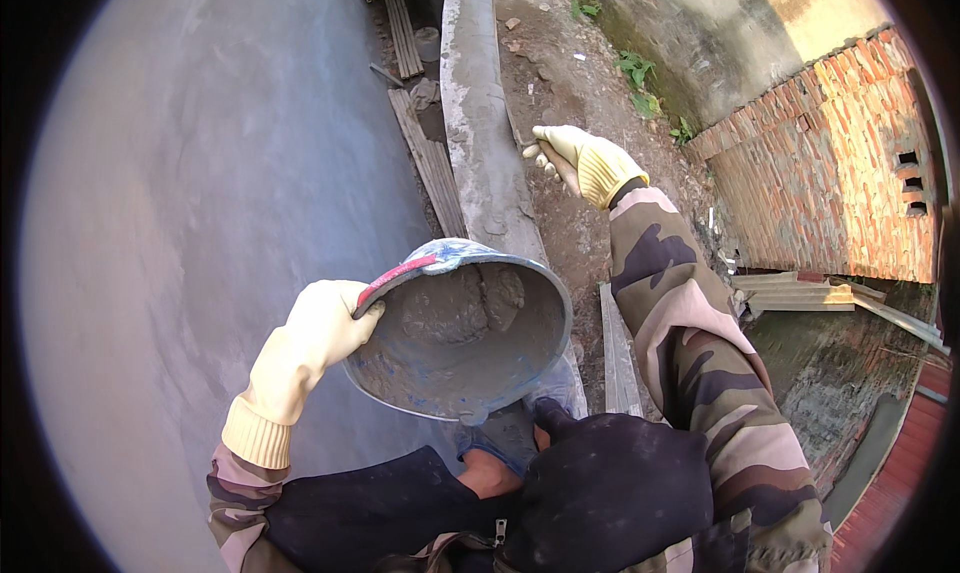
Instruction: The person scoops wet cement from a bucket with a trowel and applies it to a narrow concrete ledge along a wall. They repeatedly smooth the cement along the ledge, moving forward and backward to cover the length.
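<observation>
My left hand (318, 338), in a cream knitted glove, is closed on the red-covered handle (395, 279) of a bucket (475, 388). The bucket is tilted so its mouth faces me, with a lump of wet grey mortar (440, 308) inside and smears on its walls. My right hand (590, 163), in a matching glove, reaches forward beside the narrow cement-topped wall (490, 143). Its fingers are wrapped round the wooden handle (560, 168) of what looks like a trowel. The blade shows only as a thin dark edge by the wall.
On the left rises a broad smooth grey plastered surface (230, 153). Wooden planks (428, 158) lie beside the narrow wall. Rubble-strewn earth (560, 83) runs along its right, with a brick wall (830, 163) and corrugated sheets (800, 293) farther right. My feet (550, 413) are below the bucket.
</observation>
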{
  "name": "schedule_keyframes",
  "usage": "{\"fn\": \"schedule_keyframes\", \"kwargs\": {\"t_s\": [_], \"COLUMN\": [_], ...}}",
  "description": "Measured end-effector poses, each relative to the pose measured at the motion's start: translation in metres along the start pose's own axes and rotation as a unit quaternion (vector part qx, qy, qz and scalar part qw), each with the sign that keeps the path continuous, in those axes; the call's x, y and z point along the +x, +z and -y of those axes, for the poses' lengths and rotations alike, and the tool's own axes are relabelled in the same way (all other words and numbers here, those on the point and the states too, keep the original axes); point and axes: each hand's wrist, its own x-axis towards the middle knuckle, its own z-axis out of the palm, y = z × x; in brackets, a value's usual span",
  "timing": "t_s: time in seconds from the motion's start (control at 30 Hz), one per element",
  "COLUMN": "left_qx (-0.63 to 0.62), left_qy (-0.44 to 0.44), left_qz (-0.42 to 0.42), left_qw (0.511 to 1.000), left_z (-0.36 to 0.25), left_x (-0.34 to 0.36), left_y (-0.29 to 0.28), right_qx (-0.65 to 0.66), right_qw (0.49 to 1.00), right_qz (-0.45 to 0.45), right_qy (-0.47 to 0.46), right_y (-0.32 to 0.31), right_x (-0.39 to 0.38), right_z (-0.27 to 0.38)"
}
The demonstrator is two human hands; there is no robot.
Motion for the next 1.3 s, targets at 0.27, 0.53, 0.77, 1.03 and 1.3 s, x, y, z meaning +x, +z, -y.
{"fn": "schedule_keyframes", "kwargs": {"t_s": [0.27, 0.53, 0.77, 1.03, 1.3], "left_qx": [-0.032, -0.014, 0.004, -0.019, -0.001], "left_qy": [-0.040, 0.010, -0.014, -0.016, -0.036], "left_qz": [0.005, -0.032, -0.019, -0.029, -0.009], "left_qw": [0.999, 0.999, 1.000, 0.999, 0.999], "left_z": [-0.002, -0.012, -0.011, -0.002, -0.008], "left_x": [-0.002, -0.001, -0.002, -0.007, -0.005], "left_y": [-0.001, 0.001, 0.001, 0.006, 0.000], "right_qx": [-0.040, -0.276, -0.498, -0.588, -0.597], "right_qw": [0.991, 0.956, 0.829, 0.769, 0.756], "right_qz": [0.042, -0.061, -0.179, -0.143, -0.096], "right_qy": [0.119, 0.076, -0.178, -0.206, -0.250], "right_y": [-0.008, -0.032, 0.003, 0.046, 0.066], "right_x": [-0.051, -0.108, -0.009, 0.005, -0.009], "right_z": [-0.073, -0.111, -0.022, -0.012, -0.010]}}
